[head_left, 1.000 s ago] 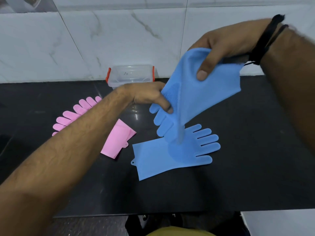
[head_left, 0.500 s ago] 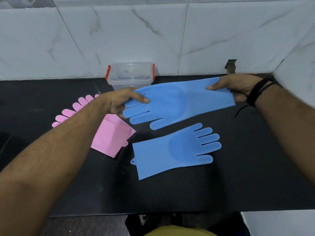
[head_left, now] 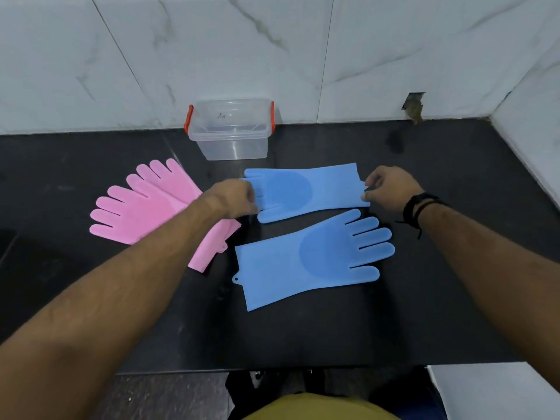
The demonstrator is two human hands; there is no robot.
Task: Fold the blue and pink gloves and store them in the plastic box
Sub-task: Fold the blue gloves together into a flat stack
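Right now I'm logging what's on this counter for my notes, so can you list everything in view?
blue gloves: two, light blue, flat on the counter; far one held at both ends, near one lying free in front of it
pink gloves: pink, overlapping on the left, partly under the left forearm; looks like two
plastic box: one, clear with red latches, open, against the wall
counter: one, black
wall: white marble tiles, with a small hole on the right
wristband: black, right wrist
left hand: on the far glove's fingers
right hand: pinching its cuff
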